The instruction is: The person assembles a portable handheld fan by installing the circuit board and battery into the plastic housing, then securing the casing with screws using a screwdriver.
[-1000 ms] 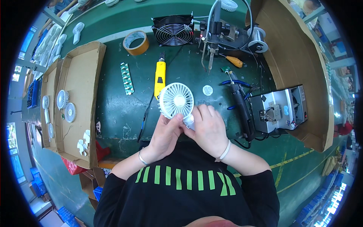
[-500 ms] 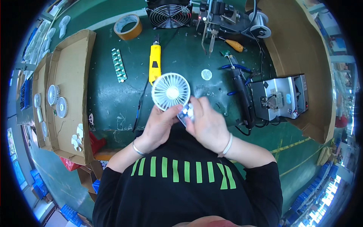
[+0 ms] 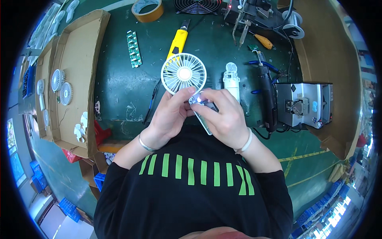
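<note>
A small white handheld fan [image 3: 184,74] with a round slatted cage is held in front of my body. My left hand [image 3: 169,109] is closed round its neck, the thumb pressed just below the cage. My right hand [image 3: 225,115] pinches the upper end of the fan's handle, where a bright white spot shows; what its fingertips grip there is partly hidden. The handle slants down between my hands, with a greyish inner side showing. Just beyond my right hand, a white handle shell [image 3: 231,81] lies on the green bench.
A yellow tool [image 3: 178,42], a green circuit board strip [image 3: 134,49] and a tape roll [image 3: 147,12] lie beyond the fan. At right are a black-handled tool [image 3: 266,93], a grey metal box [image 3: 304,105] and an orange-handled tool [image 3: 263,41]. Cardboard trays [image 3: 81,44] with fan parts stand left.
A white handle shell now lies on the bench, where only a round white piece showed before. The fan's handle points lower and shows more. The whole view has shifted.
</note>
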A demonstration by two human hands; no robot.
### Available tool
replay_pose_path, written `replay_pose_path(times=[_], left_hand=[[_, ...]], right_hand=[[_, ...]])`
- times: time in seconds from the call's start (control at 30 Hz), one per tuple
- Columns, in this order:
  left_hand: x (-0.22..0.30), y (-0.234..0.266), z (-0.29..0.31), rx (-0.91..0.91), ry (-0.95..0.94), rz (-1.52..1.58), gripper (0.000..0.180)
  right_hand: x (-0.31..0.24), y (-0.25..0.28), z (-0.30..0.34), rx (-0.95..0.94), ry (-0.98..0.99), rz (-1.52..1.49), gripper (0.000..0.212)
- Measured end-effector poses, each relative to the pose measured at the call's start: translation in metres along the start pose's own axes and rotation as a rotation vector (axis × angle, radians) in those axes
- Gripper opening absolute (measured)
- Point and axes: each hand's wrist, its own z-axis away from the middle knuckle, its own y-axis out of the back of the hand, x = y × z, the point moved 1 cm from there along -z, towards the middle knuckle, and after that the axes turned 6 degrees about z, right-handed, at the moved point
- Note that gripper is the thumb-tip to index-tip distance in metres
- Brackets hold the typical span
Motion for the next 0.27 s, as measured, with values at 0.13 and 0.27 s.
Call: replay_pose_path(times=[0.13, 0.27], left_hand=[[0.001, -0.002, 0.002, -0.012, 0.001, 0.097, 0.038], [0.0, -0.001, 0.004, -0.039, -0.062, 0.077, 0.044]], right_hand=[[0.009, 0.0, 0.006, 0.209, -0.125, -0.137, 0.016], [0.018, -0.004, 0.018, 0.157, -0.452, -0.56, 0.061]])
